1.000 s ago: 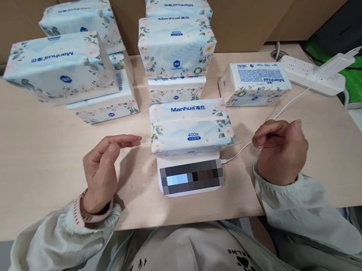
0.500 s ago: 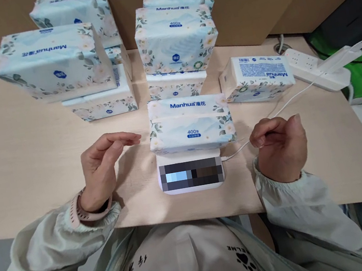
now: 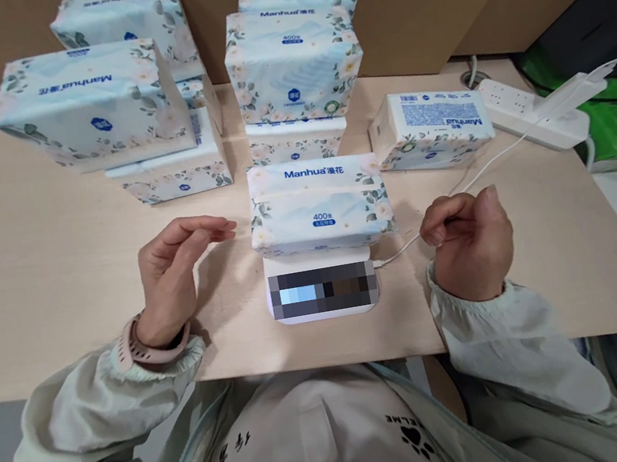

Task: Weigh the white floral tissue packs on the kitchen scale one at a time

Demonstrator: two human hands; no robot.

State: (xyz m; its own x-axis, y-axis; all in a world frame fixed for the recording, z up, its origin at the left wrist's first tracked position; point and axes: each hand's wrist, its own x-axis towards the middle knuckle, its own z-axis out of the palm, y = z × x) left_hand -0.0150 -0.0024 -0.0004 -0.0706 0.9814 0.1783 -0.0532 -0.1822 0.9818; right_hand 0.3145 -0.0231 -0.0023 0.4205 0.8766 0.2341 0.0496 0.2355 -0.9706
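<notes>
Pack (image 3: 319,205) in floral wrap, contents hidden, sits on a white device (image 3: 317,260) at centre. The left hand (image 3: 169,266), fingers extended, thumb close to them, is near the pack's left end, apart from it. The right hand (image 3: 473,243), centre right, is curled; I cannot tell whether it grips anything. A cable (image 3: 406,248) passes behind it toward a power strip (image 3: 512,104). Stacked packs (image 3: 87,110) stand upper left and upper centre; a lone pack (image 3: 433,127) lies upper right.

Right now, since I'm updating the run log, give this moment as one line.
left hand: left of tissue pack, apart | right hand: by cable, contact unclear | tissue pack: on scale | stacked packs: behind
</notes>
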